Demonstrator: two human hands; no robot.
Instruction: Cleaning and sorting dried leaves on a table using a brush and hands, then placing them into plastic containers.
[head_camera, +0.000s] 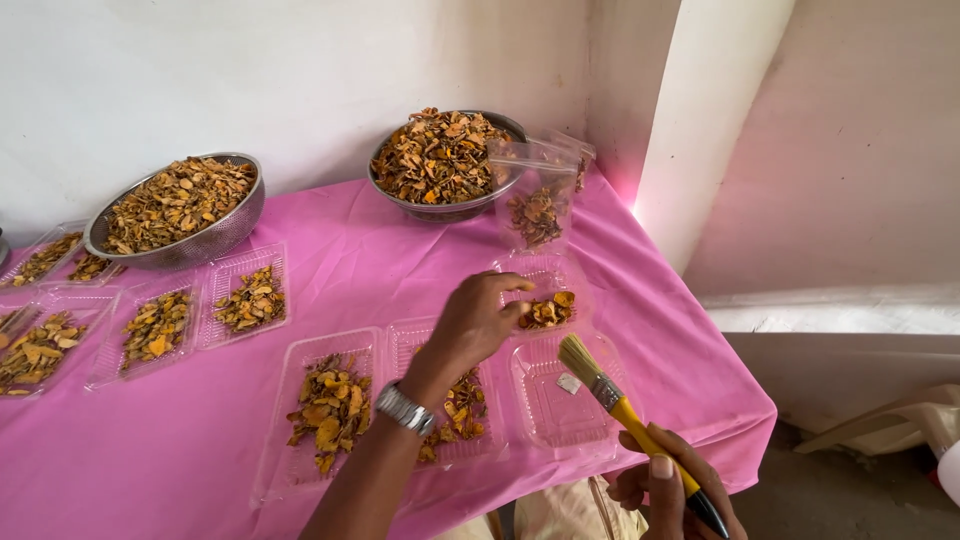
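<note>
Nearest the camera, right hand (668, 482) wrapped firmly around the yellow handle of a paintbrush (628, 414), bristles pointing up and away, hovering just over an empty clear tray (565, 410) near the front right corner of the pink tablecloth (380, 260). Black handle end cut off by the bottom edge. Beside that empty tray, toward the table's middle, two more clear trays with dried orange-brown pieces (330, 408), the nearer one partly hidden under the forearm and the metal wristwatch (405, 409).

Just beyond the empty tray, left hand (478, 322) reaching forward, fingertips pinched narrowly on a small heap of dried pieces (547, 311) lying in an open clear tray (540, 275). Thumb side hidden behind the fingers, so exact contact hard to make out. Brush bristles just short of that heap, not touching it.

Bare pink cloth open between this tray and the far bowls; cloth falling away close past the trays at the right edge.

Farther back from the empty tray, a clear bag (536, 195) standing upright, partly filled, leaning at a steel bowl (445, 165) heaped with the same pieces. Far left, a second steel bowl (180, 208) and several filled trays (245, 297), the outermost cut off by the frame's left edge.
</note>
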